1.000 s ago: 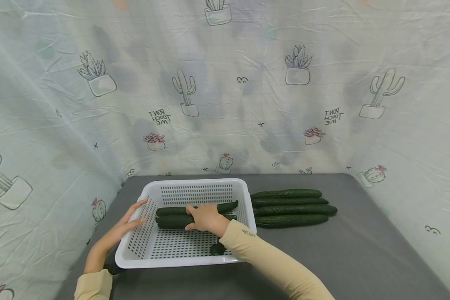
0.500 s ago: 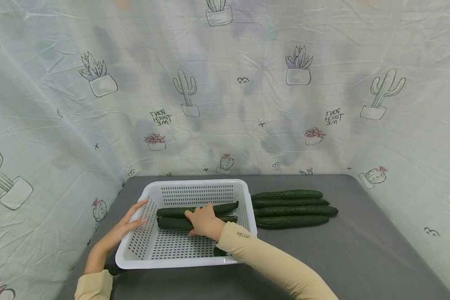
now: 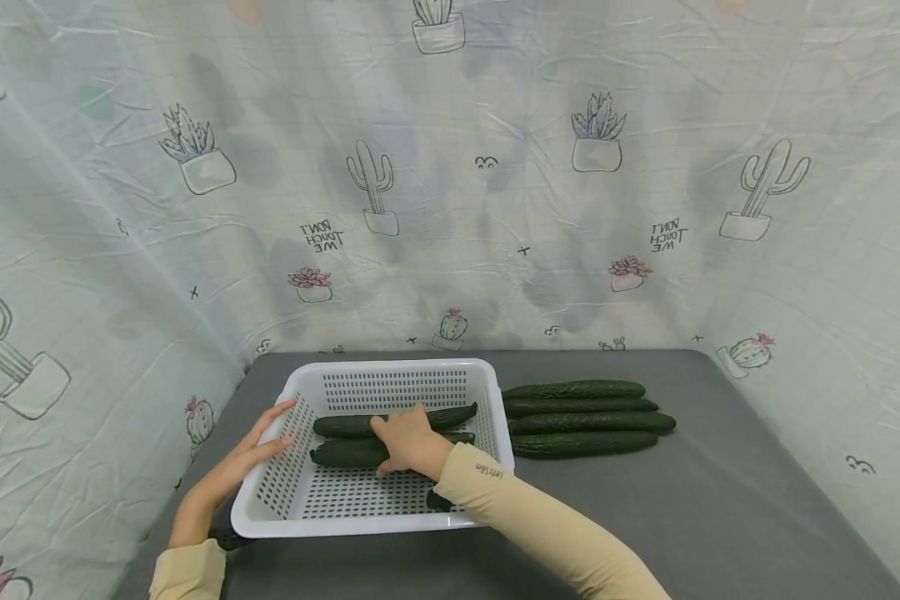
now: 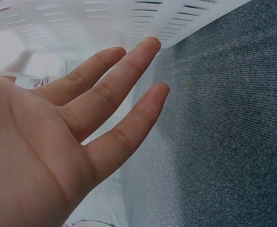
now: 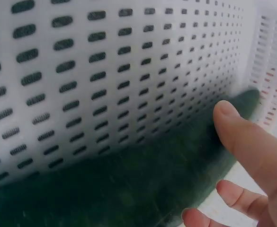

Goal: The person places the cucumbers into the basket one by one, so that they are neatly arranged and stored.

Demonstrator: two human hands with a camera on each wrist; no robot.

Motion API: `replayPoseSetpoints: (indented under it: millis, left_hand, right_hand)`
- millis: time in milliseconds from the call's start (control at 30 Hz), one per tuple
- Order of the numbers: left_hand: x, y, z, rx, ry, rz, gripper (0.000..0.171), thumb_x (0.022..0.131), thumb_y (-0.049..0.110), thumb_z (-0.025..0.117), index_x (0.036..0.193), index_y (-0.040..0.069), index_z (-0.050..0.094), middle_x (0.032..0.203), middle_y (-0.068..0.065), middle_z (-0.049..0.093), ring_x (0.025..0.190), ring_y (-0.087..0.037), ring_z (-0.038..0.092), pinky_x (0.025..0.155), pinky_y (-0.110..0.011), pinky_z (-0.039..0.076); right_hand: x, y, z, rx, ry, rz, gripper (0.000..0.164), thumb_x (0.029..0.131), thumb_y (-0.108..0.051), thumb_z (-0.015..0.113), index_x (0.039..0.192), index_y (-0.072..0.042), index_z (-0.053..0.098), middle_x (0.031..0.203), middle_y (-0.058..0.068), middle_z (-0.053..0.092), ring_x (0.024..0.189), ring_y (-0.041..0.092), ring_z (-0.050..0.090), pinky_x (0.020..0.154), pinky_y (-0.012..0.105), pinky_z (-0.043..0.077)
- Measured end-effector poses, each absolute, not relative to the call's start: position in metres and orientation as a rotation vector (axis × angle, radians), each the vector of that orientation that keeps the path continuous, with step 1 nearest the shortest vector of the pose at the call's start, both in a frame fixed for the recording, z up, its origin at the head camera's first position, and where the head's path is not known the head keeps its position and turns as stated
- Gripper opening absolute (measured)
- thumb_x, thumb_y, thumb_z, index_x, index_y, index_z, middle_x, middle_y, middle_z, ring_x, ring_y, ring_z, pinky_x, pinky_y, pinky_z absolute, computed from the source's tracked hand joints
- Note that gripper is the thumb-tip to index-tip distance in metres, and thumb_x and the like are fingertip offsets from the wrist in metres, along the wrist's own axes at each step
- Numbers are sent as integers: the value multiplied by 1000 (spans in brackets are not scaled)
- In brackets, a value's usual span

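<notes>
My right hand [image 3: 411, 442] is inside the white basket [image 3: 360, 527], with thumb and fingers around the front cucumber [image 3: 345, 454]. In the right wrist view the thumb presses one side of that cucumber [image 5: 143, 175], while fingertips show at its other side. A second cucumber [image 3: 345, 427] lies just behind it in the basket, partly covered by the hand. My left hand [image 3: 240, 457] rests at the basket's left rim, two digits reaching over it. In the left wrist view, three fingers [image 4: 107, 92] extend loosely outside the basket wall [image 4: 95, 19], holding nothing.
Several cucumbers [image 3: 585, 422] lie side by side on the grey table [image 3: 682, 517], right up against the basket's right side. A fabric curtain [image 3: 450, 200] printed with cacti stands around the table's back and sides.
The front cucumber has shifted slightly toward me under the right hand, widening the gap to the one behind. The right hand shifted slightly right earlier. Left hand and basket stay in place.
</notes>
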State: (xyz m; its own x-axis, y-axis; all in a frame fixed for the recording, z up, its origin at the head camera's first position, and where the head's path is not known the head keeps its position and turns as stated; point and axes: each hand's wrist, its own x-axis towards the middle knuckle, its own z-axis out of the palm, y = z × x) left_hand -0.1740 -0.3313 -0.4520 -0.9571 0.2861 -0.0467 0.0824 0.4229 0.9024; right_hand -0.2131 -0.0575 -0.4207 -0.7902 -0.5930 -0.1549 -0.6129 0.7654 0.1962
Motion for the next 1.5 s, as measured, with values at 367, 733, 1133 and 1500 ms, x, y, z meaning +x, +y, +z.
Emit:
replayPoseSetpoints:
  millis: [367,733,1133,1500]
  left_hand:
    - [-177,-332,-454,357,2543,1502,62,98,25,42,150,23,8,152,-20,-6,134,-50,4,89,-73,23]
    - [-176,-332,-457,318,2495,1541,61,98,25,41,149,22,7,152,-18,-7,131,-51,14,85,-61,39]
    - [-176,-332,-453,329,2512,1525,62,99,25,42,150,20,6,152,-20,-8,134,-52,5,89,-70,29]
    - [-174,-331,-451,354,2538,1521,63,97,22,44,150,17,9,152,-20,-7,135,-51,-3,89,-75,16]
  right_hand:
    - [-217,-50,-411,-968,2981,371,54,69,-67,64,104,-28,53,96,-6,60,90,17,59,82,35,45]
    - [-215,-32,-395,-950,3028,91,47,75,-61,64,104,-25,54,98,-3,56,91,18,52,78,37,41]
    - [-214,-4,-381,-930,3065,-132,47,77,-57,64,108,-24,53,102,-1,53,92,19,48,79,38,40]
    - [-208,24,-372,-914,3110,-267,44,79,-55,64,107,-24,52,104,3,52,94,23,48,78,39,35]
